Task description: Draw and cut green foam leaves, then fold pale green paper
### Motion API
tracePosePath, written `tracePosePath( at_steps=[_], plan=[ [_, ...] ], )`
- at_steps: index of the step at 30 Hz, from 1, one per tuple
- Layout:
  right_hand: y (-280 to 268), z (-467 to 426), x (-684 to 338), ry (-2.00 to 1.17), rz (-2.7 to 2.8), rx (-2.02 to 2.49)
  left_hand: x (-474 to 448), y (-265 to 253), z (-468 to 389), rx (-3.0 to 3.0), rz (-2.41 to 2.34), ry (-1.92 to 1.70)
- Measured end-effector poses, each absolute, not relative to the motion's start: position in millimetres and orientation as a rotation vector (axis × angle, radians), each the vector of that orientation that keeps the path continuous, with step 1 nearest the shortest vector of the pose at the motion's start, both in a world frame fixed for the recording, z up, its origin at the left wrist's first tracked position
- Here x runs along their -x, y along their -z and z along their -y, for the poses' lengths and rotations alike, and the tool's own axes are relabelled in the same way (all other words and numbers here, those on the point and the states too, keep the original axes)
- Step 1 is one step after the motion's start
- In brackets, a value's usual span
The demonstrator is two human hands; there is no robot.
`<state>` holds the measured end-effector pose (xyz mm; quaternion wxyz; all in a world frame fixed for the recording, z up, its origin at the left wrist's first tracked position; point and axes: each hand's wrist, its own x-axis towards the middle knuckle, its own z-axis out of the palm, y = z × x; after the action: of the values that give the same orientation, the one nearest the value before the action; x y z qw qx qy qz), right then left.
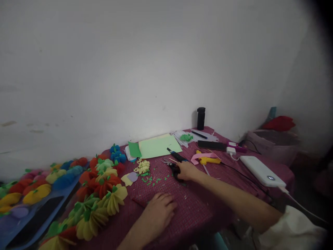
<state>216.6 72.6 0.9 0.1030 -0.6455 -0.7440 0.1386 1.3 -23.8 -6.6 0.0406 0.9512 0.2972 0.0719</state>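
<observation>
My right hand reaches across the table and grips the black handles of a pair of scissors, whose blades lie apart and point left. Just behind them rests a black-and-blue tool with a narrow tip. Lower down, my left hand lies palm down on the purple checked tablecloth, its fingers loosely stretched out. A thin dark red strip sits beside its wrist. Green paper scraps, pale yellow curled strips and a lilac paper piece lie beyond the left hand.
Colourful folded pumpkin-like crafts crowd the left side. Light green sheets lie by the wall. To the right are a yellow glue gun with its cord, a pink strip, a white power bank and a black bottle.
</observation>
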Motion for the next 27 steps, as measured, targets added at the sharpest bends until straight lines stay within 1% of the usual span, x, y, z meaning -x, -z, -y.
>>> tracePosePath(
  at_steps=[4,8,10,13,16,18,20,22,24,26,27],
  plan=[
    [-14,-81,-231,-0.655,2.093,1.810,-41,6,18,-2.865,-0.588,-0.145],
    [-32,-79,-255,-0.844,2.010,1.631,-70,12,-4,-2.826,-0.502,-0.069],
    [-38,-76,-266,-0.913,1.974,1.554,-73,16,-19,-2.838,-0.548,-0.053],
    [-41,-72,-278,-0.995,1.907,1.476,-53,24,-42,-2.859,-0.880,-0.046],
    [-38,-71,-286,-1.050,1.835,1.431,-14,27,-63,-2.818,-1.475,-0.073],
    [-36,-70,-289,-1.075,1.793,1.413,9,24,-70,-2.813,-1.786,-0.093],
    [-35,-68,-289,-1.090,1.760,1.400,16,19,-68,-2.855,-1.888,-0.131],
    [-33,-66,-288,-1.089,1.741,1.397,5,13,-60,-2.934,-1.743,-0.202],
    [-30,-63,-286,-1.073,1.732,1.405,-17,9,-48,-2.977,-1.484,-0.283],
    [-25,-61,-284,-1.049,1.731,1.416,-41,9,-38,-3.002,-1.055,-0.205],
    [-23,-61,-284,-1.038,1.733,1.423,-50,11,-36,-3.005,-0.964,-0.172]
  ],
)
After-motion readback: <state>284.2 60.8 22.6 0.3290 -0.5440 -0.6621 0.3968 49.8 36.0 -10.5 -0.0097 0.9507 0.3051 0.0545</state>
